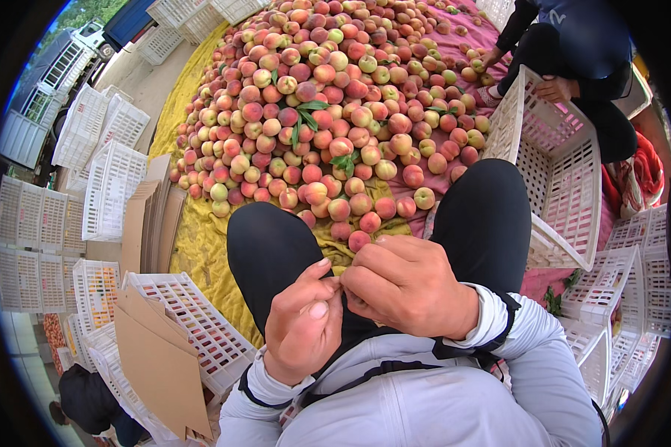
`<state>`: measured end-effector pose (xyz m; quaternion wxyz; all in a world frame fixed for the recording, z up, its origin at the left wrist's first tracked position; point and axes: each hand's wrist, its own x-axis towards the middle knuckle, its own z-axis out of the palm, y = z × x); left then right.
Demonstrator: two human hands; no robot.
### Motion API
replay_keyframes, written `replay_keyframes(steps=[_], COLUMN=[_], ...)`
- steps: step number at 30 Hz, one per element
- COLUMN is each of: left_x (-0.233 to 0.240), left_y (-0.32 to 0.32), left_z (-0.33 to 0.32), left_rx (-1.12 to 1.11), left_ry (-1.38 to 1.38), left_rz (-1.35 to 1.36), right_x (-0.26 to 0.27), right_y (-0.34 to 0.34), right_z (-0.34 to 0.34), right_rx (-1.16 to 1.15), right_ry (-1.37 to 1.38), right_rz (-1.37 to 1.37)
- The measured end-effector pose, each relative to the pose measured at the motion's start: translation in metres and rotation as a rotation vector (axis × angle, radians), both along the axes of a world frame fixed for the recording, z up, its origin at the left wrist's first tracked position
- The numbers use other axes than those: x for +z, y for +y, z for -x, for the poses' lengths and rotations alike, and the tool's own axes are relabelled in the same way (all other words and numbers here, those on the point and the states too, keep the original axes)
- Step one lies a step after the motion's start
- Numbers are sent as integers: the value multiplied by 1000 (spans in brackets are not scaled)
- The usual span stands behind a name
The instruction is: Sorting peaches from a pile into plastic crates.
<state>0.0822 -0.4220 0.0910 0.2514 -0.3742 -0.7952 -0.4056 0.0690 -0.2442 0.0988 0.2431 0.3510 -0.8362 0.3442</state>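
My left hand (305, 321) and my right hand (408, 285) meet above my lap, between my raised knees. Fingertips of the two hands touch, and the right hand's fingers are curled in around the contact. Whether something small is pinched there is hidden. Just beyond my knees lies a large heap of red and yellow peaches (313, 112), some with green leaves. The nearest peach (359, 241) rests just past my right hand. Under the heap spread a yellow cloth (201, 240) and a pink cloth (481, 33).
An open white plastic crate (565, 184) stands tilted by my right knee. Beyond it a crouching person (581, 56) reaches toward the peaches. Crates (604, 285) stack at right. On the left are a peach-filled crate (201, 329), cardboard sheets (154, 363), another person (92, 399) and a truck (50, 84).
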Motion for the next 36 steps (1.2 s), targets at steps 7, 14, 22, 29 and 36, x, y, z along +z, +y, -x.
replay_keyframes(steps=[7,14,22,29,36], left_x=[-4,-9,-18,-18,-15], left_y=[3,1,-2,0,1], left_z=[0,2,6,8,8], left_rx=[46,63,-13,48,109], left_ry=[83,110,146,218,206], left_rz=[8,30,-86,46,8], right_x=[-3,-4,-2,-5,-8], right_y=[-9,-16,-21,-22,-21], right_z=[0,-1,-3,-4,-3], right_rx=[-74,-150,-155,-133,-77], right_ry=[14,-87,-385,-655,-705], right_rz=[66,118,333,510,574])
